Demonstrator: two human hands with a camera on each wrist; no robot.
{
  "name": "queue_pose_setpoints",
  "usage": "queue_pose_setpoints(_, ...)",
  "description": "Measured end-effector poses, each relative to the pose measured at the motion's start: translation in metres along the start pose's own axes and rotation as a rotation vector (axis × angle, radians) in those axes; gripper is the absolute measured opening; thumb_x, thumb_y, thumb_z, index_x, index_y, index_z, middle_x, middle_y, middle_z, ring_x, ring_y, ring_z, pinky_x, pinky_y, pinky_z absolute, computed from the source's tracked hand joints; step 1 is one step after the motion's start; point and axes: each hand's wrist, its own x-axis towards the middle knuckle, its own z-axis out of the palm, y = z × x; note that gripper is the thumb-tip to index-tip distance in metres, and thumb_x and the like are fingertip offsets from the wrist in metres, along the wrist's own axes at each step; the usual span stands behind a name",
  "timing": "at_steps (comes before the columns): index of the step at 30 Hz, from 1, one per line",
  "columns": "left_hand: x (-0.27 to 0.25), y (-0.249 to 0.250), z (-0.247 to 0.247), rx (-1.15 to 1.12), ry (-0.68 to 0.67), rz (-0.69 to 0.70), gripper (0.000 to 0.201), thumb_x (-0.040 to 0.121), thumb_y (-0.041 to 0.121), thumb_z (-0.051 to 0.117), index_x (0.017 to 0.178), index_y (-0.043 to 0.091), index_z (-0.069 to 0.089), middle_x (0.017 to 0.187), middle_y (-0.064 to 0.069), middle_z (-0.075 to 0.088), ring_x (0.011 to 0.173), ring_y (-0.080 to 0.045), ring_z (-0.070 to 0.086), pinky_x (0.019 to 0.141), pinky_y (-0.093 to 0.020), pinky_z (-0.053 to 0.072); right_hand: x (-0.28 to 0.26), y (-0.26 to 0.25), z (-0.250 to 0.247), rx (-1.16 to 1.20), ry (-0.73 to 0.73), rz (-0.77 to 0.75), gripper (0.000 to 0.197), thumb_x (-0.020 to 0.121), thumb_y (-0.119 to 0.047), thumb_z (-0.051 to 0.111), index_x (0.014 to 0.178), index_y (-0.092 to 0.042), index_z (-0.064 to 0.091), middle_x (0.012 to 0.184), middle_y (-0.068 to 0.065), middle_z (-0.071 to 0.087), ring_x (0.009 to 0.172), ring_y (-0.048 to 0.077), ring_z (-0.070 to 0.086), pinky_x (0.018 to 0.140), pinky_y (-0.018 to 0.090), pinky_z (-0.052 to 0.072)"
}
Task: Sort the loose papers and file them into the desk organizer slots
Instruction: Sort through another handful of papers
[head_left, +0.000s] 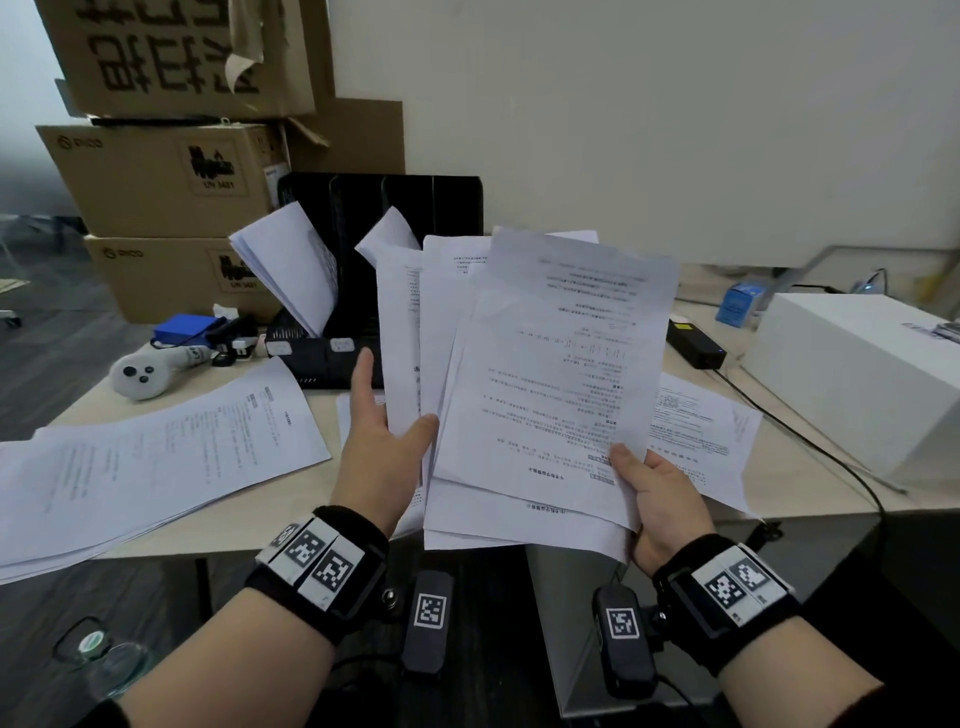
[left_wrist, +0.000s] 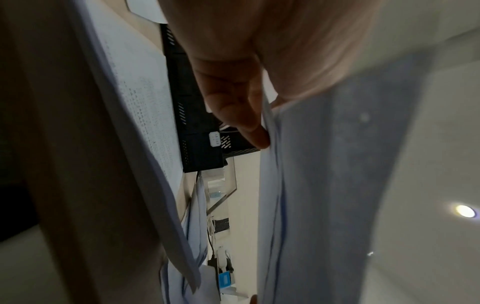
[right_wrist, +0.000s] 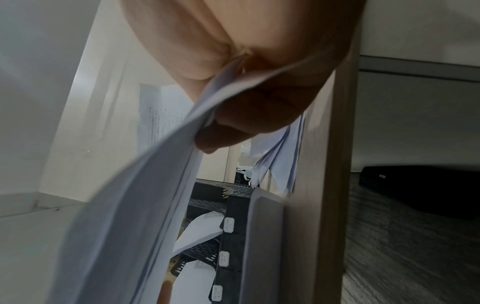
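A fanned stack of printed white papers (head_left: 545, 374) is held up in front of me over the desk's near edge. My left hand (head_left: 387, 431) pinches the left sheets (left_wrist: 298, 185) between thumb and fingers. My right hand (head_left: 649, 499) grips the stack's lower right corner (right_wrist: 161, 185), thumb on top. Behind the papers stands the black desk organizer (head_left: 353, 218), with sheets (head_left: 291, 265) leaning in its left slot and another sheet (head_left: 389, 234) in a middle slot. White labels (right_wrist: 228, 225) mark its slots.
More loose papers lie on the desk (head_left: 291, 488) at left (head_left: 156, 457) and right (head_left: 701, 421). Cardboard boxes (head_left: 171, 176) are stacked behind the organizer. A white controller (head_left: 150, 369), a blue item (head_left: 182, 327), a black power brick (head_left: 696, 343) and a white box (head_left: 857, 364) sit around.
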Motion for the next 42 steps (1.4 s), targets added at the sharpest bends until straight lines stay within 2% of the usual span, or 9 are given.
queue_pose_setpoints(5, 0.005, 0.003, 0.001, 0.074, -0.038, -0.003, 0.058, 0.096, 0.013, 0.062, 0.144, 0.043, 0.048, 0.146, 0.019, 0.051, 0.138, -0.006, 0.045, 0.116, -0.034, 0.038, -0.003, 0.000, -0.002, 0.025, -0.004, -0.005, 0.018, 0.101, -0.011, 0.056, 0.109, -0.004, 0.071, 0.109, 0.016, 0.077, 0.102, 0.033, 0.072, 0.098, 0.052, 0.053)
queue_pose_setpoints(11, 0.011, 0.006, 0.004, -0.132, -0.106, -0.197, 0.018, 0.102, 0.023, 0.062, 0.104, 0.015, 0.077, 0.104, -0.005, 0.080, 0.101, -0.024, 0.075, 0.093, -0.042, 0.057, -0.005, 0.000, -0.002, -0.039, -0.072, -0.021, 0.014, 0.100, -0.012, 0.058, 0.103, -0.005, 0.070, 0.100, 0.013, 0.079, 0.083, 0.024, 0.077, 0.068, 0.036, 0.064)
queue_pose_setpoints(15, 0.012, 0.006, 0.004, -0.110, -0.082, -0.130, 0.013, 0.097, 0.020, 0.068, 0.100, 0.014, 0.079, 0.101, -0.006, 0.080, 0.099, -0.025, 0.076, 0.087, -0.038, 0.058, -0.004, 0.002, -0.005, -0.078, -0.004, -0.071, 0.013, 0.098, -0.012, 0.061, 0.101, -0.004, 0.071, 0.100, 0.015, 0.078, 0.082, 0.025, 0.077, 0.067, 0.035, 0.064)
queue_pose_setpoints(19, 0.018, 0.002, -0.002, -0.140, -0.033, -0.132, 0.012, 0.096, 0.019, 0.069, 0.101, 0.010, 0.076, 0.098, -0.010, 0.080, 0.090, -0.036, 0.075, 0.071, -0.038, 0.060, 0.001, 0.000, -0.015, -0.016, 0.123, -0.093, 0.011, 0.099, -0.011, 0.061, 0.100, -0.008, 0.072, 0.097, 0.008, 0.079, 0.096, 0.028, 0.073, 0.089, 0.044, 0.059)
queue_pose_setpoints(21, 0.020, 0.001, -0.004, -0.156, -0.022, -0.143, 0.012, 0.096, 0.020, 0.069, 0.103, 0.011, 0.075, 0.101, -0.011, 0.079, 0.096, -0.038, 0.075, 0.085, -0.053, 0.060, 0.002, -0.003, -0.020, 0.004, 0.177, -0.097, 0.011, 0.100, -0.013, 0.061, 0.100, -0.011, 0.072, 0.102, 0.009, 0.078, 0.102, 0.030, 0.072, 0.097, 0.049, 0.055)
queue_pose_setpoints(24, 0.021, 0.001, -0.006, -0.181, 0.006, -0.146, 0.012, 0.097, 0.017, 0.069, 0.107, 0.013, 0.074, 0.106, -0.010, 0.079, 0.102, -0.034, 0.074, 0.096, -0.057, 0.057, 0.003, -0.008, -0.026, 0.049, 0.218, -0.108, 0.010, 0.100, -0.015, 0.061, 0.102, -0.013, 0.071, 0.116, 0.013, 0.074, 0.108, 0.033, 0.070, 0.100, 0.051, 0.054)
queue_pose_setpoints(28, 0.020, 0.001, -0.005, -0.167, 0.000, -0.117, 0.012, 0.098, 0.018, 0.068, 0.107, 0.015, 0.075, 0.107, -0.007, 0.079, 0.104, -0.030, 0.074, 0.100, -0.055, 0.055, 0.002, -0.013, -0.025, 0.081, 0.205, -0.137, 0.012, 0.101, -0.017, 0.061, 0.107, -0.012, 0.069, 0.114, 0.012, 0.075, 0.108, 0.033, 0.070, 0.098, 0.052, 0.055)
queue_pose_setpoints(33, 0.017, 0.004, -0.005, -0.129, 0.008, -0.086, 0.013, 0.100, 0.023, 0.065, 0.109, 0.017, 0.073, 0.106, -0.004, 0.079, 0.102, -0.028, 0.075, 0.096, -0.054, 0.057, 0.002, -0.021, -0.022, 0.125, 0.190, -0.170, 0.014, 0.102, -0.020, 0.059, 0.109, -0.013, 0.069, 0.109, 0.009, 0.077, 0.097, 0.026, 0.074, 0.073, 0.039, 0.065)
queue_pose_setpoints(42, 0.012, 0.014, -0.002, -0.103, 0.032, -0.042, 0.012, 0.101, 0.026, 0.063, 0.104, 0.019, 0.072, 0.104, -0.002, 0.079, 0.100, -0.025, 0.075, 0.093, -0.048, 0.060, -0.002, -0.026, -0.020, 0.142, 0.189, -0.197, 0.023, 0.102, -0.026, 0.060, 0.121, -0.014, 0.068, 0.108, 0.004, 0.078, 0.099, 0.024, 0.075, 0.083, 0.040, 0.061)
